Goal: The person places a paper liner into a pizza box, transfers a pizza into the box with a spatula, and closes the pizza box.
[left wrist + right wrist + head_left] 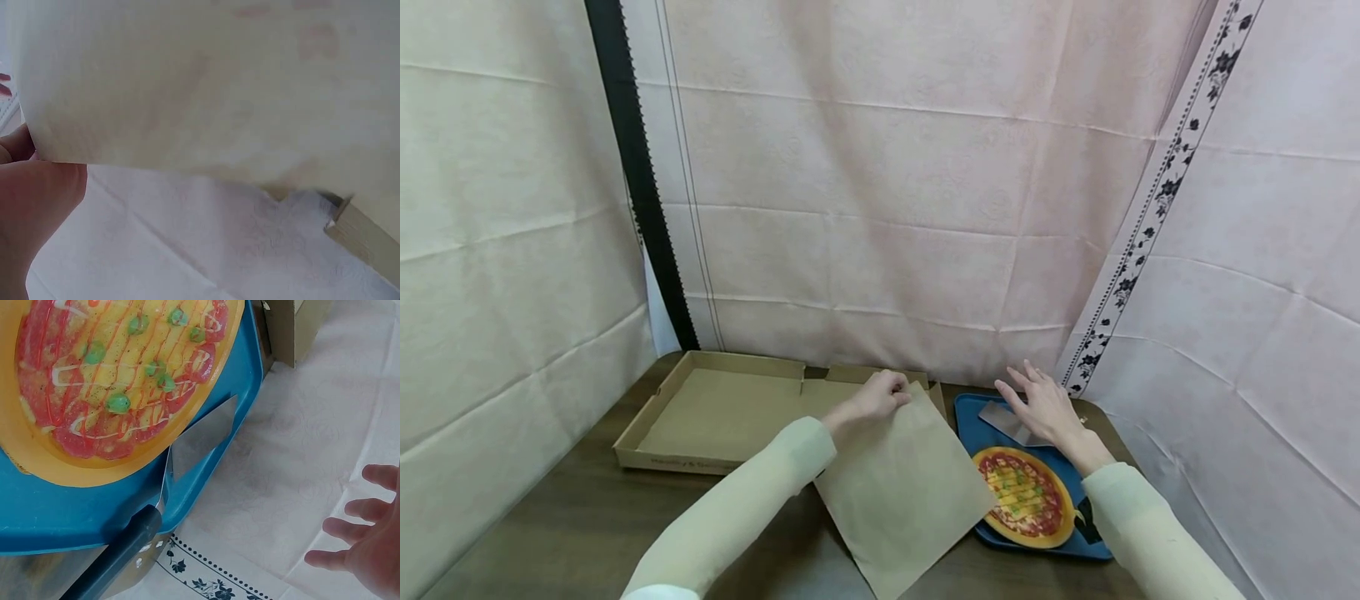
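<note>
My left hand (pixel 883 395) pinches one corner of a brown sheet of paper (pixel 910 492), which hangs down at a slant over the table. In the left wrist view the thumb and finger grip the edge of the paper (pixel 187 94). Fingers spread, my right hand (pixel 1041 407) is raised over the far end of a blue tray (pixel 966 408) and holds nothing. On that tray lie a round pizza (pixel 1026 500) and a pizza server (pixel 203 437) with a black handle. The paper overlaps the pizza's left edge in the head view.
An open cardboard pizza box (pixel 722 408) lies at the back left of the wooden table (pixel 572 525), partly hidden behind the left hand and the paper. Pale cloth curtains (pixel 887 167) enclose the table at the back and both sides.
</note>
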Demonstrator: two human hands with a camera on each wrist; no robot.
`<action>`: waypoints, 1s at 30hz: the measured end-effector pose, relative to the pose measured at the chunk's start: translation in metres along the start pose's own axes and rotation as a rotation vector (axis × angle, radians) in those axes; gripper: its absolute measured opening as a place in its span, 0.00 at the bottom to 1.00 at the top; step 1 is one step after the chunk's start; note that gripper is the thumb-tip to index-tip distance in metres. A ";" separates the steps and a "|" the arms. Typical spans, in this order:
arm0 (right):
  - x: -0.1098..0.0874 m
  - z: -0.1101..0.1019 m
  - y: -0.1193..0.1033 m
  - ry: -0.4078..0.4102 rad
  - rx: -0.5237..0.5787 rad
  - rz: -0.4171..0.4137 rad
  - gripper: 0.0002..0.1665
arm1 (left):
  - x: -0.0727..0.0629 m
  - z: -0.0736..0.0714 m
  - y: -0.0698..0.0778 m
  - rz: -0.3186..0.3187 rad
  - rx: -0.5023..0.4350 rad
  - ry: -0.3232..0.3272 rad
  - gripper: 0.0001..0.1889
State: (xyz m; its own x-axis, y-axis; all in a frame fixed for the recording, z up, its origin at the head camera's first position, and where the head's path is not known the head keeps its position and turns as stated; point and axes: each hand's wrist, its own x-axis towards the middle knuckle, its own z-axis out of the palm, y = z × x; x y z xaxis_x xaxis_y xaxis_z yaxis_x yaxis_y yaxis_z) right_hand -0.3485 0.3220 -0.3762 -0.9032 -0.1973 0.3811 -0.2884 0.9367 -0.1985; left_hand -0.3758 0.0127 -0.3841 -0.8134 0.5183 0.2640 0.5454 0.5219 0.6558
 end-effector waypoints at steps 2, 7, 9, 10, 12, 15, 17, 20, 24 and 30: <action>0.001 0.000 0.001 0.004 -0.006 -0.005 0.37 | 0.001 -0.005 -0.001 0.006 0.020 0.025 0.10; 0.003 -0.001 0.003 0.010 -0.012 -0.012 0.39 | 0.001 -0.018 -0.005 0.002 0.032 0.083 0.10; 0.003 -0.001 0.003 0.011 -0.008 -0.011 0.39 | 0.000 -0.024 -0.007 0.001 0.036 0.109 0.11; 0.004 -0.001 0.003 0.011 -0.006 -0.007 0.39 | 0.000 -0.027 -0.007 -0.002 0.041 0.120 0.12; 0.004 0.000 0.004 0.009 -0.005 -0.004 0.40 | -0.002 -0.032 -0.009 -0.007 0.046 0.142 0.13; 0.003 0.001 0.004 0.007 -0.003 -0.003 0.40 | -0.003 -0.039 -0.012 -0.038 0.043 0.153 0.15; 0.002 0.001 0.004 0.004 -0.003 -0.002 0.40 | -0.005 -0.043 -0.014 -0.055 0.042 0.160 0.15; 0.002 0.002 0.004 0.004 -0.005 -0.002 0.39 | -0.007 -0.051 -0.017 -0.071 0.043 0.178 0.15; 0.004 0.003 0.003 0.000 -0.006 -0.005 0.39 | -0.009 -0.061 -0.023 -0.084 0.036 0.227 0.16; 0.007 0.005 -0.001 -0.023 -0.008 0.007 0.41 | -0.014 -0.076 -0.037 -0.107 0.031 0.274 0.15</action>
State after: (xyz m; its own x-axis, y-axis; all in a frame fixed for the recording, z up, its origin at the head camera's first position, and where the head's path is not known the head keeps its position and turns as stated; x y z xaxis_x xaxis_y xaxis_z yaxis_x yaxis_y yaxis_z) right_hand -0.3563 0.3180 -0.3777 -0.9122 -0.1977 0.3589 -0.2799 0.9404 -0.1934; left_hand -0.4001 -0.0655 -0.3581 -0.8885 0.2589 0.3788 0.4562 0.5862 0.6695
